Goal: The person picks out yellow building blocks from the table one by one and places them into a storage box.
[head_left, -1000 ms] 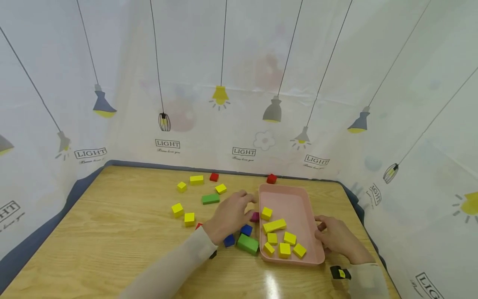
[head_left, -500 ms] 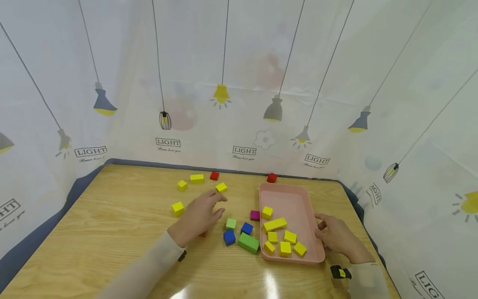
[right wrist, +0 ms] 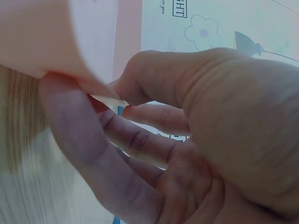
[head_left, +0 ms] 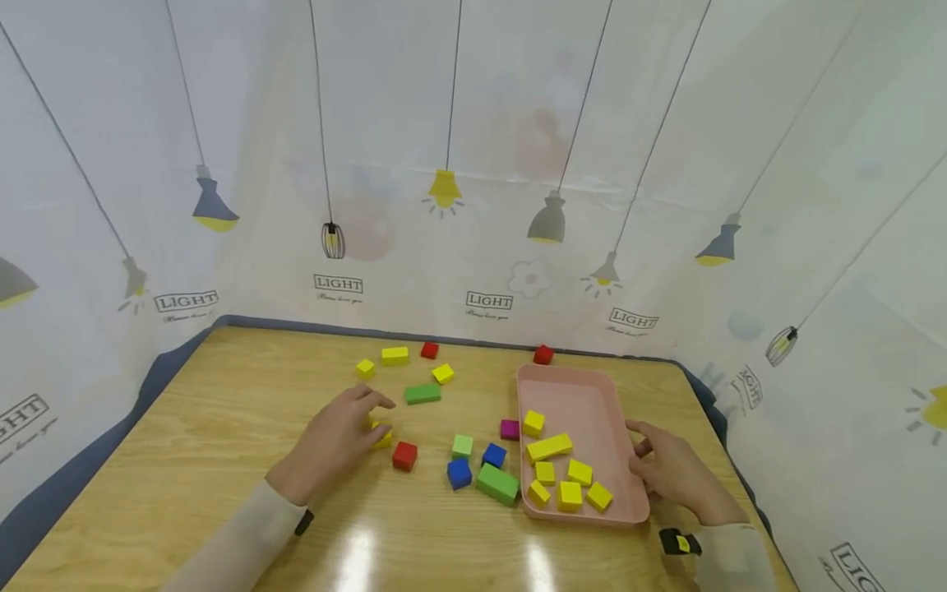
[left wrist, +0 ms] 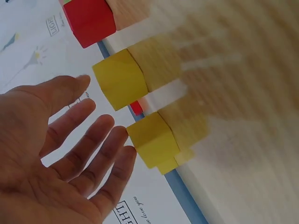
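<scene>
My left hand (head_left: 333, 440) hovers over the left middle of the table, fingers spread and loosely bent, holding nothing. A yellow cube (head_left: 382, 437) shows just beyond its thumb in the head view; the hand mostly covers a second one. In the left wrist view both appear beside the fingertips, one yellow cube (left wrist: 120, 79) by the thumb and another yellow cube (left wrist: 153, 139) by the lower fingers. A red cube (head_left: 404, 456) lies to the hand's right. On the right, my right hand (head_left: 676, 470) grips the side of a pink tray (head_left: 573, 390) between thumb and fingers. Several yellow blocks (head_left: 549, 447) lie in it.
Left of the tray lie a magenta cube (head_left: 510, 429), two blue cubes (head_left: 459, 474), a light green cube (head_left: 462, 446) and a green block (head_left: 497, 483). Farther back are a flat green block (head_left: 423, 394), yellow blocks (head_left: 395, 356) and red cubes (head_left: 543, 354), near the curtain (head_left: 414, 271).
My left hand has moved left from beside the tray, past the green and red blocks, to the yellow cubes. The light green cube has come into view. The right hand stays on the tray.
</scene>
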The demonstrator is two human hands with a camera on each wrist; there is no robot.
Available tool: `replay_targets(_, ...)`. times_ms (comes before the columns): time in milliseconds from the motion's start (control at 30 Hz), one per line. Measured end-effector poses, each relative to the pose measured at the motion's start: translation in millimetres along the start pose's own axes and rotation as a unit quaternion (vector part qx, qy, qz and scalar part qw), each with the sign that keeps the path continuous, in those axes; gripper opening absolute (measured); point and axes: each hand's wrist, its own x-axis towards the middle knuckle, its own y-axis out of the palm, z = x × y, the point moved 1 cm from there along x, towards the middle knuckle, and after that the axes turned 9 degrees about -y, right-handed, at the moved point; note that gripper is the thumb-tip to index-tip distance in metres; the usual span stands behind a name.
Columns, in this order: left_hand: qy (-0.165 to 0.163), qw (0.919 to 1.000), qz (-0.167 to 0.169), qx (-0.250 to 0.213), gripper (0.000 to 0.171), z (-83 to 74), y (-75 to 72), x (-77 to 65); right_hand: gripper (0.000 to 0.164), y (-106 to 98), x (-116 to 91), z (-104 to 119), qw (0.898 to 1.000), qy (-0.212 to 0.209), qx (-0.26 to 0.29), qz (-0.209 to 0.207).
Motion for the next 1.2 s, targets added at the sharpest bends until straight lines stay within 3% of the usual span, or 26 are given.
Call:
replay_targets(267,0.03,0.9995,0.006,0.006,0.034,-2.9,3.3,-5.6,0.066,-4.1,1.8,-3.6,1.0,0.017,-0.006,0.015)
replay_targets(733,0.01,0.9994,0.031,-0.008,0.035,0.1,5.0,-8.4,0.065,-1.9,3.0,-5.7,1.0,0.015,0.012,0.008)
replay_targets(1200,0.012,0.9998,0.017,-0.008,0.034,6.3,1.9,-9.4,0.065,-0.9,8.7,-2.9,1.0,0.006,0.001,0.006)
